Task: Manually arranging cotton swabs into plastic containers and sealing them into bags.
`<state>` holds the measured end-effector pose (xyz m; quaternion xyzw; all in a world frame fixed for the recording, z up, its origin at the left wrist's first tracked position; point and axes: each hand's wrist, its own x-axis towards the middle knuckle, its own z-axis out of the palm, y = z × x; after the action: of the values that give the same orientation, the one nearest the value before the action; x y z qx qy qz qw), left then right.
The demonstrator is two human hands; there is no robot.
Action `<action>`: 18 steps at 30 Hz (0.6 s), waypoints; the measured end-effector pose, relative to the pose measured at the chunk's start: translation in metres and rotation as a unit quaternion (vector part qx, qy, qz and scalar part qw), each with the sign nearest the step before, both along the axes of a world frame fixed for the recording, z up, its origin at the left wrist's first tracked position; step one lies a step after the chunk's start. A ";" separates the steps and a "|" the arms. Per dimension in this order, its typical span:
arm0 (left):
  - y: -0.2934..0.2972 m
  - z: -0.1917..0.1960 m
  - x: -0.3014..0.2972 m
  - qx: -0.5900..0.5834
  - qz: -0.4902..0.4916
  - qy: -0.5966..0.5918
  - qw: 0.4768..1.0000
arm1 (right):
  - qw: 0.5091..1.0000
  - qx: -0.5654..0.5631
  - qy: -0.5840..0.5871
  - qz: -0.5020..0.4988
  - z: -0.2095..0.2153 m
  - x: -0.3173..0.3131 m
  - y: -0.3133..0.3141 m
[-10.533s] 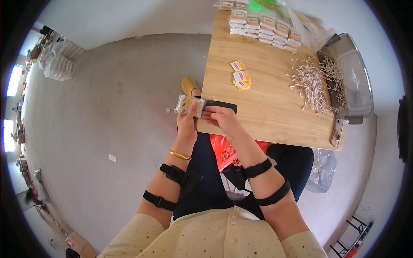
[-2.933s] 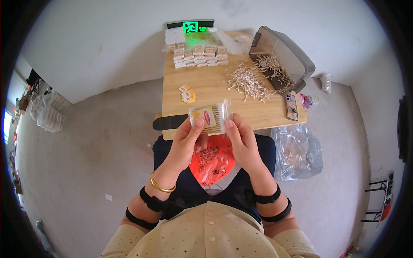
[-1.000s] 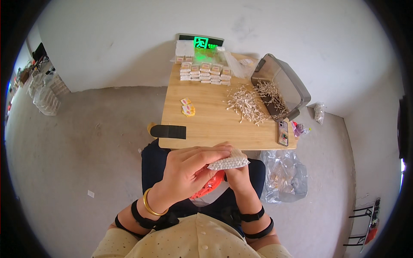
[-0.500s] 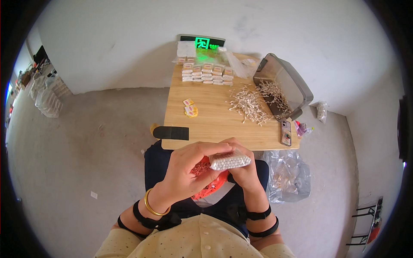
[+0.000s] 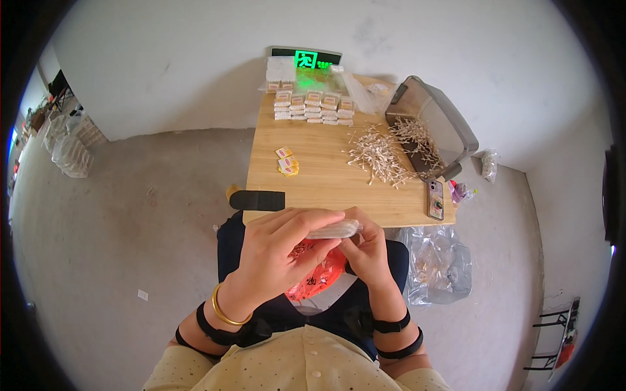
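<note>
Head view: swab-filled packet between hands

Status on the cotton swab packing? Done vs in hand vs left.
Done: rows of filled small packs stacked at the table's far edge. In hand: one clear packet held between left hand and right hand over the lap. Left: a loose pile of cotton swabs on the table, more in the grey tray.

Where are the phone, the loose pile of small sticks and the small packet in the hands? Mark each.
phone (image 5: 435, 199), head view, middle of its screen.
pile of small sticks (image 5: 379, 155), head view, centre of the heap on the table.
small packet (image 5: 336, 229), head view, its exposed edge between both hands.
</note>
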<state>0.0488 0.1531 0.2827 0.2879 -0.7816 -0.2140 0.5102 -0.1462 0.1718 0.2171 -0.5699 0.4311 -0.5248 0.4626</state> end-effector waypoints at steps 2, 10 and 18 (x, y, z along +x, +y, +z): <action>-0.006 0.001 -0.003 0.001 -0.004 -0.001 1.000 | 1.000 0.013 0.014 -0.011 -0.001 0.000 -0.004; -0.061 -0.086 -0.008 0.338 -0.060 0.152 0.927 | 0.999 0.026 0.038 -0.013 -0.028 -0.012 -0.024; -0.092 -0.156 -0.039 0.528 -0.161 0.238 0.799 | 0.984 0.086 -0.077 -0.136 -0.085 -0.029 -0.069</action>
<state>0.0096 0.0609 0.1265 0.3229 -0.4364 -0.7344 0.4073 -0.1750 0.1023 0.1324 -0.4220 0.5114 -0.5859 0.4660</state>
